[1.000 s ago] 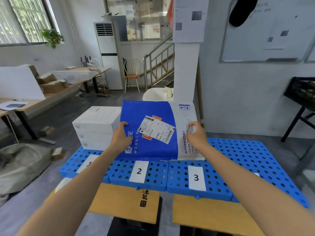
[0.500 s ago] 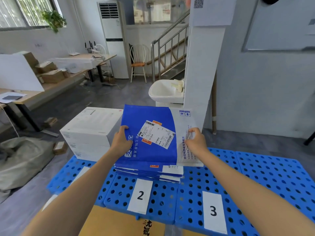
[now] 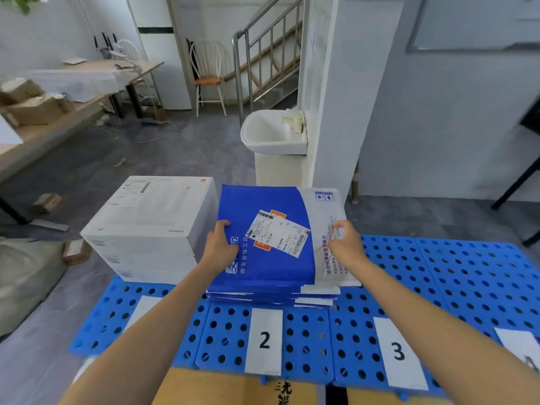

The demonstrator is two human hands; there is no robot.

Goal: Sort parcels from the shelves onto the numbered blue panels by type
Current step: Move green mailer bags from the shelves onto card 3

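A blue and white mailer envelope (image 3: 274, 217) with a shipping label lies on top of a stack of similar envelopes (image 3: 271, 298) on the blue panel marked 2 (image 3: 222, 340). My left hand (image 3: 219, 247) grips its left edge, thumb on top. My right hand (image 3: 346, 244) pinches the white right part of the same envelope. White boxes (image 3: 149, 226) are stacked on the panel at the left. Panel 3 (image 3: 359, 340) holds no parcel in its visible part.
More blue panels (image 3: 473, 276) stretch to the right. A white sink (image 3: 271, 133) and pillar stand just behind the stack. A grey sack (image 3: 23, 282) lies on the floor at left. Desks with cardboard boxes (image 3: 32, 109) line the left wall.
The envelope came down from mid-air onto the stack on panel 2. The view has tilted downward and moved closer. Both hands keep their hold.
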